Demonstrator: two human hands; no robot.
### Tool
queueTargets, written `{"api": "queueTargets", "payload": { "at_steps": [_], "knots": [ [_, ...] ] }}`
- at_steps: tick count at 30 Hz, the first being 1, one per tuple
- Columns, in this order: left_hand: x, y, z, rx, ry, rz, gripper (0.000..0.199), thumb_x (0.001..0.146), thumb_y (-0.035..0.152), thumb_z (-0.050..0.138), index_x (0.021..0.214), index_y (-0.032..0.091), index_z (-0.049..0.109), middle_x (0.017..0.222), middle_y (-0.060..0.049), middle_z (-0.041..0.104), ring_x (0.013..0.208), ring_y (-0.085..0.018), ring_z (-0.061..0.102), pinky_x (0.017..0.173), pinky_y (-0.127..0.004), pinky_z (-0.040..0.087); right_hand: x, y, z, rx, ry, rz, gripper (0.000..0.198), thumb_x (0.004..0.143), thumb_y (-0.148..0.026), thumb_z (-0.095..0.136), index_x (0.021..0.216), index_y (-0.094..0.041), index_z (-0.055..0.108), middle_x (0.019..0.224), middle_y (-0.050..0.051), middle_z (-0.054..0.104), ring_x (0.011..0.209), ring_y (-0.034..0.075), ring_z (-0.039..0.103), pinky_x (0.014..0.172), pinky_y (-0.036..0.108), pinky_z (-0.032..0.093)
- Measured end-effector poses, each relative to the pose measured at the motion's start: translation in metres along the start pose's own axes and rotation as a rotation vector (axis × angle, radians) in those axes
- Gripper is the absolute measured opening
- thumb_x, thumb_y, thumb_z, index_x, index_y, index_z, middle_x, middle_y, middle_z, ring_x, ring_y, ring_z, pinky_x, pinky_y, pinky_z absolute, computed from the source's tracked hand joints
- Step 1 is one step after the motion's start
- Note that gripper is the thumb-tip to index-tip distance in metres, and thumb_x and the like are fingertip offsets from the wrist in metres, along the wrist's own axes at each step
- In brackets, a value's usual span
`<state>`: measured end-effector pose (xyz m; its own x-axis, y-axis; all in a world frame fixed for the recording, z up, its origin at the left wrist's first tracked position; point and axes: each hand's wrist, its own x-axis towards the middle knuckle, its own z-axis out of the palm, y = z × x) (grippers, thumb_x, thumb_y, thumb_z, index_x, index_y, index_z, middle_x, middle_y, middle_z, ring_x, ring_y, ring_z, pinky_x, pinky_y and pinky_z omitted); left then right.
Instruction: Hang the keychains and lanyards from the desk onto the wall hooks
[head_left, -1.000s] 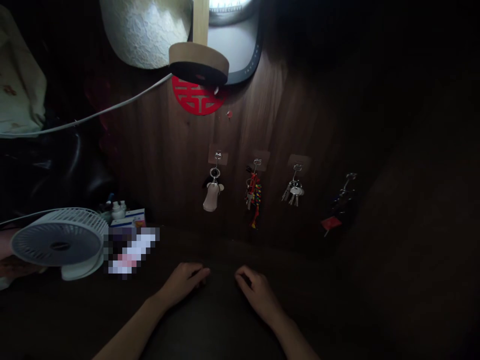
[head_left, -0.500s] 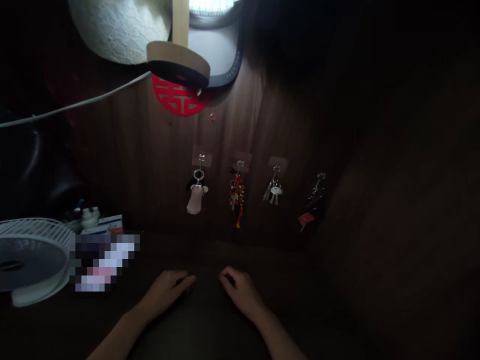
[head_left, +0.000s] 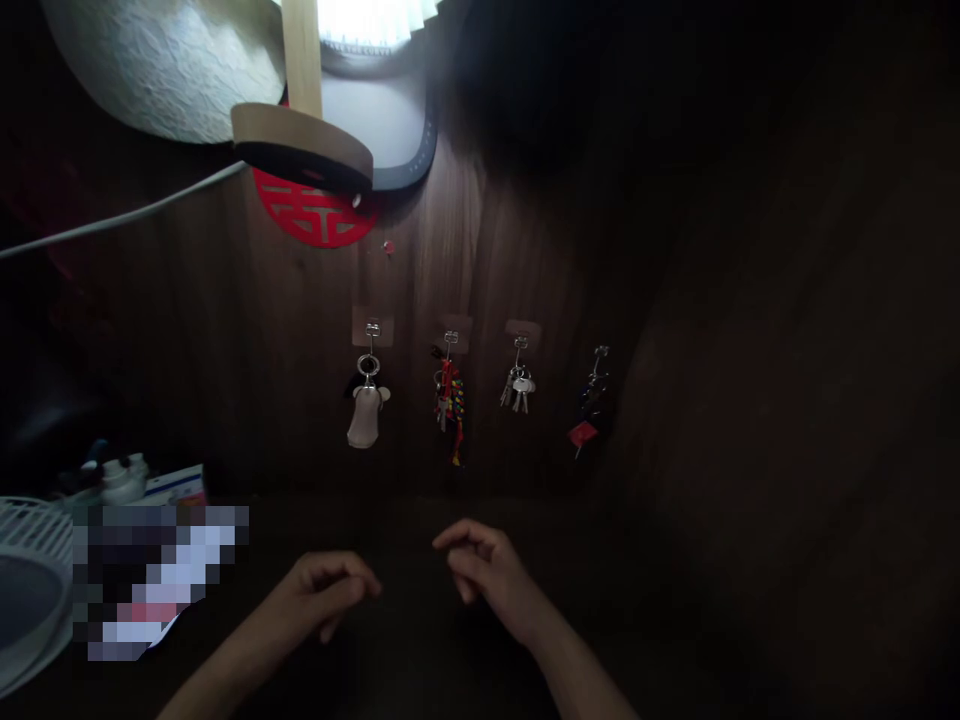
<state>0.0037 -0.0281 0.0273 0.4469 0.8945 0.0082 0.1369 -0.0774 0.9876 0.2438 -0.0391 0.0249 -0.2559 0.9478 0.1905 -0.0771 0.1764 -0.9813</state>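
My left hand (head_left: 326,592) is over the dark tabletop, its fingers loosely bent and apart, holding nothing. Facing it, my right hand (head_left: 491,575) also holds nothing, with the index finger stretched out and the others bent. A gap separates the two hands. On the wooden wall beyond them hang a pale pouch-like key fob (head_left: 364,418) on a ring, a bunch of keys with a colourful braided cord (head_left: 457,405) and a plain bunch of keys (head_left: 520,385). Farther right, a dim keyring carries a red tag (head_left: 583,433). Neither hand touches these.
A lamp with a round wooden base (head_left: 300,140) juts from the wall above, its white cable (head_left: 150,205) running left. Behind it are a red paper-cut (head_left: 322,220) and pale fans. At left stand a white fan (head_left: 34,590), white bottles (head_left: 120,482) and a blurred-out item.
Both hands have risen off the tabletop, and their fingers have spread a little. The view has shifted, so the wall things sit farther left and the fan is partly cut off.
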Motion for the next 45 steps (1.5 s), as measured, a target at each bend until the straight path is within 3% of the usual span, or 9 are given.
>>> {"api": "queueTargets", "payload": {
  "at_steps": [5, 13, 19, 22, 25, 27, 30, 38, 45],
  "knots": [
    [-0.022, 0.02, -0.021, -0.46, -0.05, 0.223, 0.06, 0.064, 0.044, 0.071, 0.122, 0.042, 0.054, 0.042, 0.012, 0.02, 0.042, -0.01, 0.019, 0.048, -0.025, 0.026, -0.015, -0.047, 0.003, 0.414, -0.03, -0.203, 0.046, 0.068, -0.029, 0.069, 0.113, -0.032, 0.061, 0.036, -0.014, 0.023, 0.035, 0.007, 0.019, 0.042, 0.023, 0.023],
    [-0.035, 0.024, -0.034, -0.96, 0.017, 0.404, 0.069, 0.073, 0.031, 0.066, 0.131, 0.052, 0.035, 0.049, 0.01, 0.012, 0.045, -0.01, 0.019, 0.058, -0.023, 0.035, -0.002, -0.057, 0.035, 0.794, 0.051, -0.35, 0.068, 0.072, -0.021, 0.063, 0.134, -0.037, 0.04, 0.04, -0.015, 0.011, 0.037, 0.007, 0.005, 0.039, 0.021, 0.016],
    [-0.03, 0.037, -0.055, -0.916, -0.034, 0.404, 0.07, 0.074, 0.027, 0.067, 0.134, 0.044, 0.036, 0.043, 0.012, 0.018, 0.043, -0.008, 0.021, 0.056, -0.022, 0.033, 0.006, -0.062, 0.056, 0.751, 0.057, -0.369, 0.067, 0.073, -0.024, 0.065, 0.134, -0.036, 0.039, 0.04, -0.015, 0.015, 0.038, 0.007, 0.008, 0.04, 0.021, 0.019],
    [-0.015, 0.047, -0.066, -0.78, 0.006, 0.395, 0.064, 0.074, 0.038, 0.068, 0.133, 0.033, 0.044, 0.045, 0.012, 0.037, 0.043, -0.007, 0.03, 0.052, -0.021, 0.033, 0.02, -0.066, 0.064, 0.688, 0.076, -0.336, 0.06, 0.074, -0.035, 0.068, 0.13, -0.029, 0.047, 0.044, -0.011, 0.034, 0.042, 0.008, 0.026, 0.044, 0.021, 0.026],
    [0.014, 0.06, -0.075, -0.528, 0.188, 0.365, 0.054, 0.076, 0.046, 0.063, 0.125, 0.024, 0.054, 0.082, 0.0, 0.066, 0.067, -0.012, 0.055, 0.062, -0.024, 0.042, 0.052, -0.065, 0.067, 0.56, 0.195, -0.23, 0.042, 0.077, -0.039, 0.065, 0.115, -0.023, 0.06, 0.078, 0.001, 0.064, 0.069, 0.012, 0.053, 0.056, 0.022, 0.039],
    [0.037, 0.07, -0.081, -0.326, 0.34, 0.394, 0.046, 0.079, 0.041, 0.06, 0.12, 0.023, 0.056, 0.116, -0.006, 0.063, 0.101, -0.019, 0.057, 0.08, -0.027, 0.044, 0.082, -0.062, 0.069, 0.454, 0.314, -0.206, 0.035, 0.075, -0.039, 0.065, 0.106, -0.022, 0.064, 0.101, 0.006, 0.066, 0.089, 0.016, 0.057, 0.065, 0.024, 0.043],
    [0.073, 0.085, -0.089, -0.116, 0.45, 0.457, 0.044, 0.079, 0.035, 0.058, 0.122, 0.024, 0.053, 0.134, -0.006, 0.053, 0.124, -0.021, 0.045, 0.098, -0.03, 0.036, 0.126, -0.055, 0.075, 0.308, 0.464, -0.208, 0.033, 0.072, -0.039, 0.066, 0.101, -0.024, 0.065, 0.113, 0.005, 0.064, 0.105, 0.02, 0.055, 0.073, 0.027, 0.044],
    [0.124, 0.094, -0.088, -0.106, 0.4, 0.389, 0.051, 0.069, 0.039, 0.07, 0.113, 0.018, 0.055, 0.113, -0.011, 0.063, 0.112, -0.025, 0.054, 0.092, -0.034, 0.04, 0.167, -0.053, 0.115, 0.253, 0.478, -0.241, 0.032, 0.069, -0.041, 0.061, 0.094, -0.021, 0.066, 0.096, 0.002, 0.07, 0.092, 0.019, 0.061, 0.074, 0.028, 0.046],
    [0.115, 0.096, -0.088, -0.301, 0.034, 0.275, 0.037, 0.066, 0.044, 0.072, 0.089, 0.017, 0.061, 0.072, 0.001, 0.063, 0.066, -0.015, 0.061, 0.059, -0.024, 0.046, 0.142, -0.068, 0.119, -0.058, 0.488, -0.258, 0.03, 0.074, -0.036, 0.058, 0.098, -0.022, 0.068, 0.097, 0.002, 0.069, 0.092, 0.02, 0.061, 0.072, 0.028, 0.047]
  ]
}}
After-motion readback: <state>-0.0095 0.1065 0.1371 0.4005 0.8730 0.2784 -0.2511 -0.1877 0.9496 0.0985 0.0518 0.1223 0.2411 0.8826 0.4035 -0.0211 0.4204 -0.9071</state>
